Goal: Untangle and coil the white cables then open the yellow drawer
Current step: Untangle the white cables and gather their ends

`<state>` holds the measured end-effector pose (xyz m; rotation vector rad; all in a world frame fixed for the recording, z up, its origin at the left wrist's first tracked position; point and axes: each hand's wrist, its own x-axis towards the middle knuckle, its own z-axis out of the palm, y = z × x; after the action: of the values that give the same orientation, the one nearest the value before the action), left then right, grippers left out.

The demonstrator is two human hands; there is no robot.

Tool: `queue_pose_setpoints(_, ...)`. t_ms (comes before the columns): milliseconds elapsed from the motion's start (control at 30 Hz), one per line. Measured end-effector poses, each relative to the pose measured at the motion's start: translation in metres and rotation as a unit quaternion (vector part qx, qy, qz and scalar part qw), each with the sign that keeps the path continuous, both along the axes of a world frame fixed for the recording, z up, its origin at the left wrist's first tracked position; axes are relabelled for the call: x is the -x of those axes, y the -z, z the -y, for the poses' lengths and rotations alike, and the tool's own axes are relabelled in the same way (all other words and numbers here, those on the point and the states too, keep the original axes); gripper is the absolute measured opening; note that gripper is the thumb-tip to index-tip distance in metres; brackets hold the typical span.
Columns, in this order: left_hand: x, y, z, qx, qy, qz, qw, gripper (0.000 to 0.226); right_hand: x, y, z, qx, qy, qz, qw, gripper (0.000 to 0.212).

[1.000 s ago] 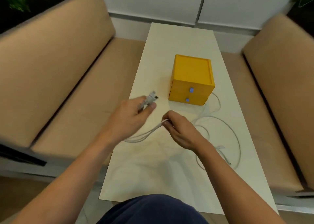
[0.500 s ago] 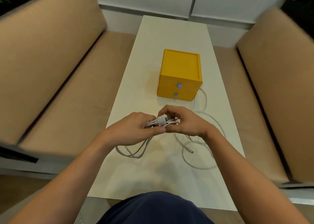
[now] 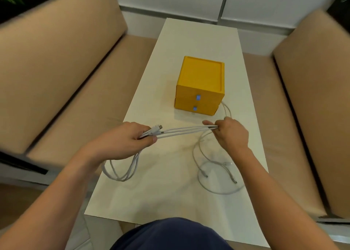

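Head view has our hands low over the counter [image 3: 170,202], both busy with the white cables [image 3: 185,131]. Our left hand [image 3: 128,141] is curled round a bundle of strands, thumb underneath, and two plugs [image 3: 158,128] poke out past the fingers toward the right. Our right hand [image 3: 232,134] pinches the same strands farther along. Between the two hands they run nearly straight and side by side, lifted off the surface.

Below the left hand several loops [image 3: 121,172] hang down and rest on the counter near its left edge. Below the right hand looser curls [image 3: 217,174] lie flat, with small plugs at their free ends. One strand runs from that hand back past the right side of the yellow box [image 3: 200,79].

We see the box standing mid-counter, beyond the hands and apart from them. Its two drawers [image 3: 208,98] are stacked and both pushed in, each with a small blue pull [image 3: 198,97] on the front facing us.

Tan sofas [image 3: 56,69] flank the counter on either side, and dark blue clothing fills the bottom edge.
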<state>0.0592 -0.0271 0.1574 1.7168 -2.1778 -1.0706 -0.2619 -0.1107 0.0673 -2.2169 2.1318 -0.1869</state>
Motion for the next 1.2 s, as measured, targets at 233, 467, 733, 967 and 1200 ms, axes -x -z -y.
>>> queue_pose_setpoints(233,0.017,0.016,0.003,0.052,-0.07,0.038,0.995,0.041,0.006,-0.021,0.017,0.095,0.003,0.131,0.987,0.031)
queue_pose_setpoints(467,0.02,0.034,0.004,0.082,-0.123,0.078,0.986,0.041,0.001,0.014,-0.002,-0.199,-0.08,0.181,0.96,0.09)
queue_pose_setpoints(733,0.037,0.062,-0.005,0.083,-0.105,0.135,0.982,0.04,0.029,0.058,-0.02,-0.175,0.016,0.105,0.979,0.046)
queue_pose_setpoints(967,0.053,0.079,-0.007,0.051,-0.084,0.143,0.985,0.038,0.043,0.058,-0.041,-0.277,-0.078,0.069,0.955,0.02)
queue_pose_setpoints(1200,0.058,0.094,-0.01,0.046,-0.082,0.136,0.986,0.026,0.045,0.062,-0.058,-0.23,0.028,0.02,0.973,0.022)
